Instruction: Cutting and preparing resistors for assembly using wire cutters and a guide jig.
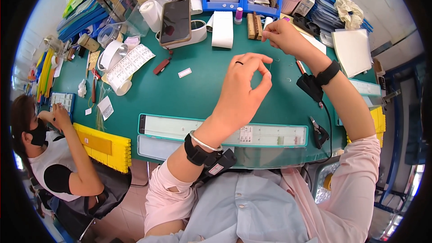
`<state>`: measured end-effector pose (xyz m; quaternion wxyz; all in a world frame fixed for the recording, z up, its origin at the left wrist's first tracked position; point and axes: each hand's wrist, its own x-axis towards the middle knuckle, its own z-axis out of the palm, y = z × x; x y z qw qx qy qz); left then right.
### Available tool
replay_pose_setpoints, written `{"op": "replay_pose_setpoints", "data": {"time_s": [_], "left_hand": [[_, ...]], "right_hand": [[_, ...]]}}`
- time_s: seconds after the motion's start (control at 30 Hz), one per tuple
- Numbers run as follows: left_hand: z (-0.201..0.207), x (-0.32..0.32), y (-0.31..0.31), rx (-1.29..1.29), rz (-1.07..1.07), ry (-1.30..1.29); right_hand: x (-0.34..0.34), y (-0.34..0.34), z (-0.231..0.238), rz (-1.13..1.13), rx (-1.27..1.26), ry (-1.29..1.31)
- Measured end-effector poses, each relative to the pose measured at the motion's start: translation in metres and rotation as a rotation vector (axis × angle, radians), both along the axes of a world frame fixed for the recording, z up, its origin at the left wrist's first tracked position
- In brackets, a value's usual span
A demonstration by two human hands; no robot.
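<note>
My left hand [243, 87] is raised over the green table, thumb and index fingertip pinched together in a ring. What lies between those fingertips is too fine to make out. Farther off and to the right, my right hand [282, 38] is also closed in a pinch, its contents hidden. A thin curved wire-like piece [288, 79] rests on the table below my right hand. Beneath my left forearm lies a long, shallow teal-rimmed case [263, 135] with a white inside. Black-handled cutters [319, 133] sit beyond the case's right end.
A black device [309, 85] trails a cable near my right wrist. A phone [175, 20] leans at the back beside a white paper strip [222, 29]. Label sheets [130, 65] lie left. At far left a co-worker [67, 162] sits near a yellow tray [103, 147].
</note>
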<state>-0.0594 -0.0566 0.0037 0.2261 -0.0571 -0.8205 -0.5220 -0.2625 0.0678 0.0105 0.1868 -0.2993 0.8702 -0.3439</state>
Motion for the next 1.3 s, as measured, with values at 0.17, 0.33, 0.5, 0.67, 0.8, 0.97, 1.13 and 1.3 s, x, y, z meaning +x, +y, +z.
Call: {"op": "replay_pose_setpoints", "data": {"time_s": [0.17, 0.33, 0.5, 0.67, 0.8, 0.97, 1.13, 1.3], "left_hand": [[-0.008, -0.005, -0.002, 0.167, 0.008, -0.031], [-0.01, -0.006, -0.002, 0.213, 0.013, -0.034], [-0.004, -0.002, 0.001, 0.09, 0.053, -0.032], [-0.005, -0.001, 0.002, 0.043, -0.015, -0.002], [-0.005, -0.001, 0.002, 0.054, -0.024, -0.017], [-0.005, 0.0, 0.004, 0.043, -0.029, 0.003], [-0.003, 0.001, 0.005, 0.04, -0.075, 0.028], [0.009, 0.005, -0.003, -0.028, -0.125, 0.073]], "right_hand": [[-0.002, -0.005, 0.002, -0.073, -0.026, -0.128], [-0.009, -0.003, -0.008, -0.138, -0.153, -0.387], [-0.013, 0.001, -0.014, -0.209, -0.277, -0.525], [-0.011, -0.004, -0.017, -0.166, -0.291, -0.618], [-0.01, -0.006, -0.019, -0.189, -0.285, -0.595], [-0.007, -0.003, -0.018, -0.175, -0.26, -0.614], [0.03, 0.01, -0.002, -0.101, -0.201, -0.683], [0.097, 0.036, 0.029, -0.082, -0.274, -0.8]]}}
